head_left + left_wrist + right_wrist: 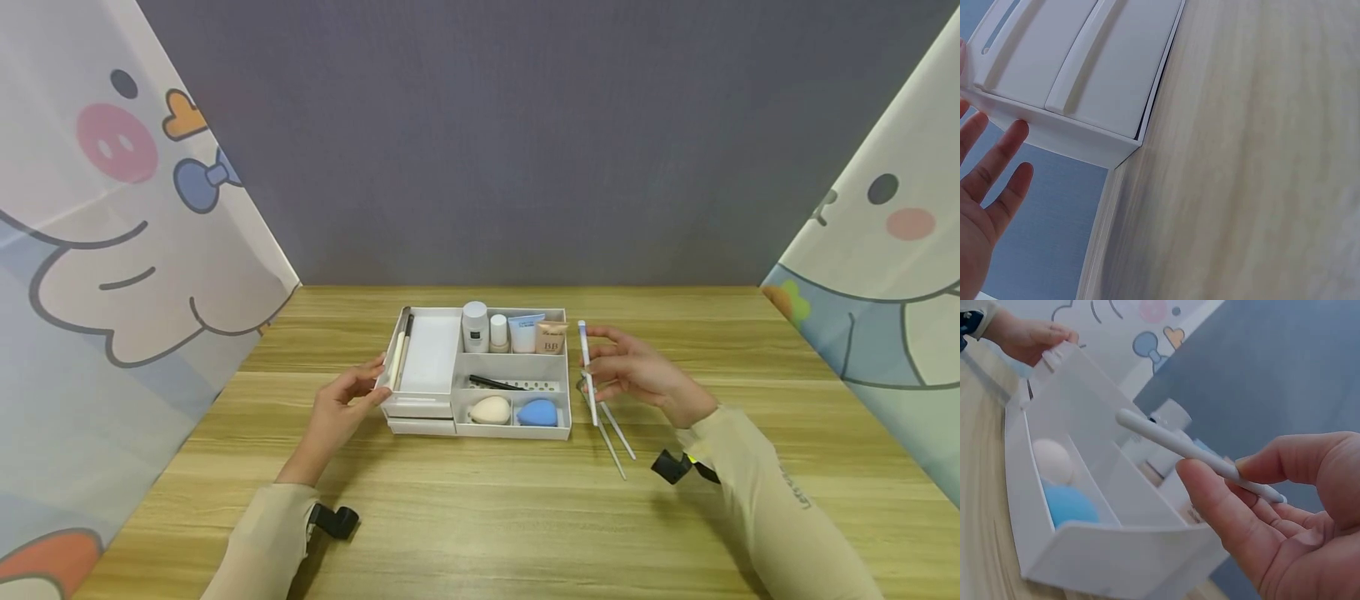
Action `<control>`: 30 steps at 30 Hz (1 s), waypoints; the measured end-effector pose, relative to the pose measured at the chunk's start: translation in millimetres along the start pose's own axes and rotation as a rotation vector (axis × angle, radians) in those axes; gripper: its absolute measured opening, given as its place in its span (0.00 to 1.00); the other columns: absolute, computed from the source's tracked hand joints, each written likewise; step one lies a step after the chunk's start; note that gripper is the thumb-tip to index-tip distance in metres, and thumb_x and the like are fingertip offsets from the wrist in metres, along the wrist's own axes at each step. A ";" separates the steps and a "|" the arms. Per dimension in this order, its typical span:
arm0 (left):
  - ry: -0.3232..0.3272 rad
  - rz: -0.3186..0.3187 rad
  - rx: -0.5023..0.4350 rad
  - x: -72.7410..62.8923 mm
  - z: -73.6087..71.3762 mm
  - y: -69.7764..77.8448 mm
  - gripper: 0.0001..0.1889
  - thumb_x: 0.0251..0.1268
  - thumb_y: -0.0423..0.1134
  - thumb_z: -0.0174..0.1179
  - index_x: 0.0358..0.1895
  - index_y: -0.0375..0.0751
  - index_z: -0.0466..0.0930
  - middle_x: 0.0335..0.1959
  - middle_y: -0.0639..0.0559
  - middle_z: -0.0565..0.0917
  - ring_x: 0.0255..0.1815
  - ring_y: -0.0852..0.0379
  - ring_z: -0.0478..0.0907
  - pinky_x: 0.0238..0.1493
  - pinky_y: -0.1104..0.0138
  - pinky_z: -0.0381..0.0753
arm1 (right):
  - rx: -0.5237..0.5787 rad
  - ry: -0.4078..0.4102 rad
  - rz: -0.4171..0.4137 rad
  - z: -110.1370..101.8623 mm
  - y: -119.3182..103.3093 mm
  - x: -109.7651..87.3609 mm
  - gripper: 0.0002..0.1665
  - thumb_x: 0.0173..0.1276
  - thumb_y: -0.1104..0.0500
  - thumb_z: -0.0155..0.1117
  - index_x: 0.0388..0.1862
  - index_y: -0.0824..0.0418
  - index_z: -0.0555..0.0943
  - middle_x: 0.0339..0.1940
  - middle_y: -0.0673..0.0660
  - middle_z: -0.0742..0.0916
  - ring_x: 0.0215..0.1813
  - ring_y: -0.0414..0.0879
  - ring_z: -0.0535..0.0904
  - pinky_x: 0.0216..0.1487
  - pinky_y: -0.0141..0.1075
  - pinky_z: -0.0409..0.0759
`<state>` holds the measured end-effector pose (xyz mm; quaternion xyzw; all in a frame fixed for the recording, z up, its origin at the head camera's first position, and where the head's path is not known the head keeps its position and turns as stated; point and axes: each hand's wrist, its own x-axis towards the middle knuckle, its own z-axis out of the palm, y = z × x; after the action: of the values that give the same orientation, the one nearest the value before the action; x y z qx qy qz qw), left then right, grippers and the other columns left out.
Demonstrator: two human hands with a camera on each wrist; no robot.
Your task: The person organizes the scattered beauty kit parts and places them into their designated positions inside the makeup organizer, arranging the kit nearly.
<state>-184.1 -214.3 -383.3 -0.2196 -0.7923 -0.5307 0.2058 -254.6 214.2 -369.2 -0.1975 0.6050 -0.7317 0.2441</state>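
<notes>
A white slender stick [589, 375] with a bluish end is pinched between the thumb and fingers of my right hand [633, 371], just right of a white cosmetics organizer [512, 364]. In the right wrist view, the stick [1175, 442] slants over the organizer's compartments; I cannot tell whether it is a pen or a brush handle. My left hand [345, 408] touches the organizer's left side near the front corner. Its fingers [1007, 147] look fairly straight and spread along the side wall in the left wrist view. Two thin light sticks [617, 450] lie on the table below my right hand.
Inside the organizer are a white bottle [476, 329], a smaller bottle [498, 333], two tubes [527, 333], a black pencil [495, 382], a cream sponge [491, 410] and a blue sponge [537, 412]. Brushes [399, 354] lie in its left tray, above drawers [1107, 56].
</notes>
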 end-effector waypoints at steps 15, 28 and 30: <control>0.002 0.012 -0.019 -0.1 0.0 -2.4 0.15 0.53 0.11 0.61 0.46 0.17 0.78 0.58 0.23 0.74 0.39 0.74 0.80 0.40 0.77 0.80 | 0.005 0.025 -0.020 33.3 -9.3 16.3 0.40 0.70 0.77 0.48 0.76 0.71 0.45 0.44 0.58 0.81 0.33 0.48 0.84 0.32 0.39 0.86; 0.004 0.003 -0.026 -0.7 -0.1 -4.5 0.16 0.53 0.11 0.61 0.46 0.18 0.78 0.58 0.22 0.73 0.39 0.74 0.80 0.41 0.78 0.79 | 0.013 -0.004 -0.016 59.6 -12.4 33.6 0.42 0.67 0.78 0.49 0.77 0.70 0.47 0.43 0.58 0.79 0.32 0.46 0.83 0.29 0.39 0.86; 0.004 0.007 -0.031 -0.4 -0.1 -4.5 0.16 0.53 0.11 0.61 0.46 0.18 0.78 0.58 0.22 0.73 0.38 0.74 0.80 0.41 0.78 0.79 | 0.016 -0.005 -0.009 63.4 -12.5 36.2 0.42 0.67 0.77 0.50 0.77 0.69 0.47 0.43 0.58 0.79 0.32 0.46 0.83 0.29 0.39 0.86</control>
<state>-186.3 -215.9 -386.9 -0.2243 -0.7829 -0.5425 0.2061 -248.1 144.4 -345.1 -0.1999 0.5978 -0.7370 0.2439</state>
